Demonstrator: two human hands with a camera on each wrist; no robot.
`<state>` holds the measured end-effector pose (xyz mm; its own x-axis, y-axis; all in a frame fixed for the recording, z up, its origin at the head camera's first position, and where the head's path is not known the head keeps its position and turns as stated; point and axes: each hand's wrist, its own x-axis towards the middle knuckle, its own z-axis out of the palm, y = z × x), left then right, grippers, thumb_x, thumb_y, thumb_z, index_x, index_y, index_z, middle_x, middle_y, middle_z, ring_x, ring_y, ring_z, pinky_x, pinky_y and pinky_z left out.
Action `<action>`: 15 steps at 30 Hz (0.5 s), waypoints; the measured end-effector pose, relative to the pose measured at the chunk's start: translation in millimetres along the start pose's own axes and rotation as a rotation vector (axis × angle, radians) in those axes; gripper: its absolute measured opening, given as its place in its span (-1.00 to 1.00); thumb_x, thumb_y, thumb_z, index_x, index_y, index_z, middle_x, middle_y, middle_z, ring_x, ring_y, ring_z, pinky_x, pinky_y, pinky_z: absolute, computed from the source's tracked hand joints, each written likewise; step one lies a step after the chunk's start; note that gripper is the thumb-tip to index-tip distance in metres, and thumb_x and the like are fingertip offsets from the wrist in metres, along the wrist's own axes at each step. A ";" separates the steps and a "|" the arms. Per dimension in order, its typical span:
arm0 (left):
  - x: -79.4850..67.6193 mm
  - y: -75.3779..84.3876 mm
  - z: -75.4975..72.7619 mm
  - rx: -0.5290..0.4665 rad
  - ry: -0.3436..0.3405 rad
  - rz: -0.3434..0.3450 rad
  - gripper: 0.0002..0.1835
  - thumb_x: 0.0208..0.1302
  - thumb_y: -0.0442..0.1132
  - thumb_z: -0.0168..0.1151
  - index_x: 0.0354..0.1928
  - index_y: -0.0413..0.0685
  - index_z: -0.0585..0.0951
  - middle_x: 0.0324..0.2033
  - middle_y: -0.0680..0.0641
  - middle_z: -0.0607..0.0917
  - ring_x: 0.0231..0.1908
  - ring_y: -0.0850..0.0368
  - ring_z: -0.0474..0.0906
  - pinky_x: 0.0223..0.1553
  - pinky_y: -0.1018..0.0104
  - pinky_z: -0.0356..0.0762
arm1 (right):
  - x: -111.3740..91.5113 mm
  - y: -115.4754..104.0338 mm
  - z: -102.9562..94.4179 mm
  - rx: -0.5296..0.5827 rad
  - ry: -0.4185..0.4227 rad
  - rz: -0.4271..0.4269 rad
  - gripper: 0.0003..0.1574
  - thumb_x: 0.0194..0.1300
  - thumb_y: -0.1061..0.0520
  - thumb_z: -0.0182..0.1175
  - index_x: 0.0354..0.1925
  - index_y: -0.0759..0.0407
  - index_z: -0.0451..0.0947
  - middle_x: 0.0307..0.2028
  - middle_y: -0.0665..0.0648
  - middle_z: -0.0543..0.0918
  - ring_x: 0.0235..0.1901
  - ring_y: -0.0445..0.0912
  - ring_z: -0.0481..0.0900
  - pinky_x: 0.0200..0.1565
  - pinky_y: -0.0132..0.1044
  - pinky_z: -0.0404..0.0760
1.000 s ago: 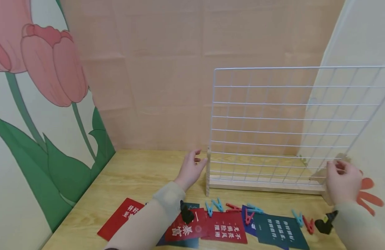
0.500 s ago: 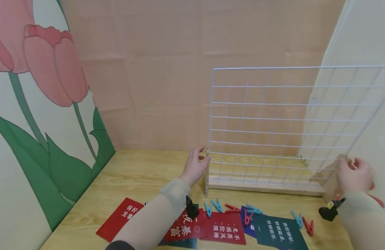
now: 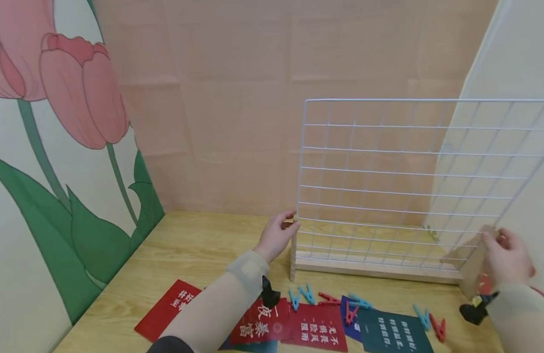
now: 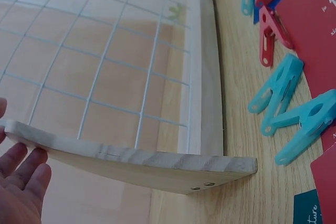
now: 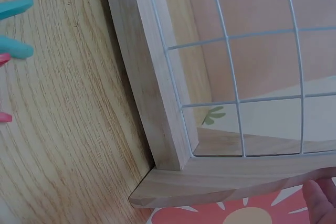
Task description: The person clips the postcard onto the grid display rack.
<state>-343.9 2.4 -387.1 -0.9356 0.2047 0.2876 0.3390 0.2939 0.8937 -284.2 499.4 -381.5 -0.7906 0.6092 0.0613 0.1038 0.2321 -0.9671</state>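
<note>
Right hand (image 3: 507, 257) rightward — “暴富” card (image 3: 266, 324)

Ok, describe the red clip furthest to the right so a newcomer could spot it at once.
Start at the white wire grid in its wooden base and look in front of its right end. Beside the dark green card lie a blue clip and a red clip. Yours is the red one, the only red clip right of that card.
</note>
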 end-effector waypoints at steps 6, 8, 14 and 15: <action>-1.1 -1.0 -0.7 -0.070 -0.010 -0.020 -0.49 0.35 -0.03 0.19 0.32 0.17 0.41 0.20 0.04 0.46 0.08 0.14 0.48 0.03 0.17 0.50 | 0.9 -2.1 2.0 -0.079 -0.014 -0.037 -0.06 0.35 -0.26 0.06 0.51 -0.22 -0.18 0.50 0.09 -0.12 0.42 -0.06 -0.01 0.36 -0.03 0.10; -1.0 -1.0 -2.5 -0.085 -0.016 -0.025 -0.48 0.35 -0.05 0.20 0.32 0.16 0.40 0.20 0.04 0.46 0.07 0.14 0.49 0.02 0.17 0.51 | 1.4 -4.0 2.0 -0.097 -0.031 -0.057 -0.05 0.37 -0.25 0.04 0.51 -0.19 -0.20 0.50 0.13 -0.13 0.42 -0.03 -0.01 0.35 0.05 0.09; -0.7 -0.1 -13.1 0.001 -0.031 -0.015 -0.48 0.37 -0.01 0.15 0.33 0.08 0.40 0.20 0.01 0.47 0.05 0.08 0.49 -0.01 0.15 0.52 | 1.8 -7.2 0.0 -0.178 -0.121 -0.136 -0.03 0.38 -0.26 0.02 0.52 -0.09 -0.24 0.50 0.18 -0.09 0.28 -0.03 0.21 0.02 -0.34 0.46; -0.5 0.1 -15.0 0.017 -0.033 -0.019 -0.48 0.37 0.01 0.15 0.33 0.09 0.40 0.20 0.02 0.47 0.05 0.08 0.49 -0.01 0.15 0.51 | 1.5 -7.4 -0.6 -0.192 -0.136 -0.149 -0.03 0.38 -0.26 0.01 0.52 -0.07 -0.24 0.49 0.18 -0.08 0.21 -0.02 0.25 -0.12 -0.43 0.47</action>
<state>-344.9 -11.7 -382.0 -0.9382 0.2298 0.2586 0.3230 0.3142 0.8927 -285.8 499.1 -374.1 -0.8782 0.4530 0.1534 0.0822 0.4590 -0.8846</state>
